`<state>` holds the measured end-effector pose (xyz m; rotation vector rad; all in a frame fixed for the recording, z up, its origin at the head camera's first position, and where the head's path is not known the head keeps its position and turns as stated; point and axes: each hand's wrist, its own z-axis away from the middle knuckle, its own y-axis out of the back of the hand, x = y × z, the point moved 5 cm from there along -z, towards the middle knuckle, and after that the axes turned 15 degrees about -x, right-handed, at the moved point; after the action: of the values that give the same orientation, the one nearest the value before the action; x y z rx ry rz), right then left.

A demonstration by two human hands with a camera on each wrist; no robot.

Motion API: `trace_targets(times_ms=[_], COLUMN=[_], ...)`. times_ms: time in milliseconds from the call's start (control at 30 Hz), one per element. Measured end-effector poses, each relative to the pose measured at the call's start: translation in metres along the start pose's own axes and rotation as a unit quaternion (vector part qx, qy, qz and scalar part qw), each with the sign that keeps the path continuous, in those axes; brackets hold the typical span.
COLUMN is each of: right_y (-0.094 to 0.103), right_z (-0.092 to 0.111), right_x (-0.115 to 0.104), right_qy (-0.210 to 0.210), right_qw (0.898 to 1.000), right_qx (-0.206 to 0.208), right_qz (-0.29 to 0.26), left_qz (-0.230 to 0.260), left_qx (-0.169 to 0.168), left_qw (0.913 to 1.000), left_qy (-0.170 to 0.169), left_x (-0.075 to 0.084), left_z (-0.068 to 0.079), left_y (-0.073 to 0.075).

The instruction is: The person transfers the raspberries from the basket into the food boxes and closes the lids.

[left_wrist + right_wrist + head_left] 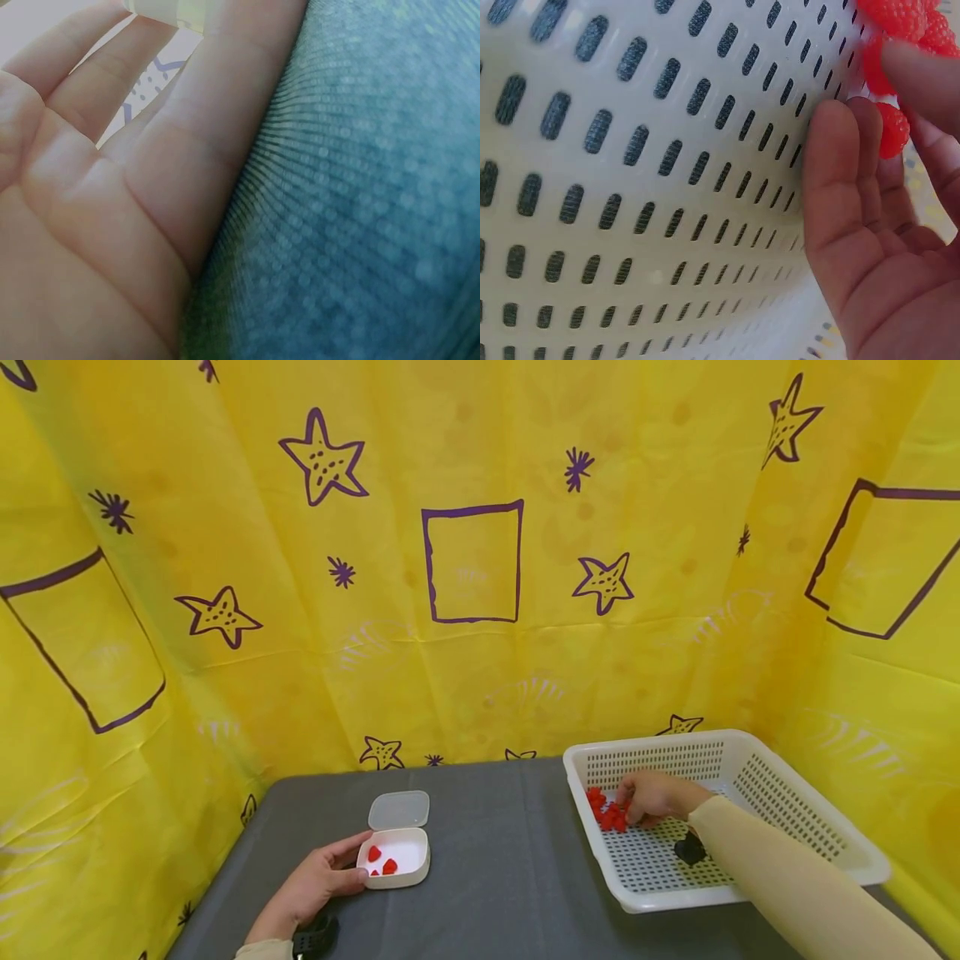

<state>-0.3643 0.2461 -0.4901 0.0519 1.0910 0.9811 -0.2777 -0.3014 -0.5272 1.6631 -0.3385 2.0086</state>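
Observation:
My left hand (327, 878) grips the left side of a small white box (408, 878), its thumb at the near corner. The box has its translucent lid (399, 810) folded back, and a few small red pieces (389, 866) lie inside. In the left wrist view the palm fills the left side, with only a bit of the box at the fingertips. Inside a white slotted basket (615, 893), my right hand (656, 797) reaches into a cluster of red raspberries (597, 802). Its thumb and fingertips close around one raspberry (875, 69); the contact is partly hidden.
A black object (689, 850) lies on the basket floor under the right forearm. The basket stands at the right of the grey-covered table (495, 860), apart from the box at the left. Yellow patterned curtains (465, 677) hang behind and on both sides.

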Motion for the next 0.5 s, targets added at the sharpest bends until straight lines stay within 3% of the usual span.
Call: trace_targets(times_ms=[333,500], right_y=[0.0011,0.0045], right_z=[0.0055,0.0096], right_x=[-0.0028,-0.0038], right_qy=[-0.002,0.007], right_qw=[0.998,0.998], right_qx=[0.0,0.0], right_qz=[0.063,0.054], left_qz=[-0.002,-0.006], left_qx=[-0.002,-0.001], left_qw=[1.0,0.9999], left_qy=[0.004,0.008], left_x=[0.0,0.0001], left_z=[0.0,0.0006], left_y=[-0.0001,-0.0003])
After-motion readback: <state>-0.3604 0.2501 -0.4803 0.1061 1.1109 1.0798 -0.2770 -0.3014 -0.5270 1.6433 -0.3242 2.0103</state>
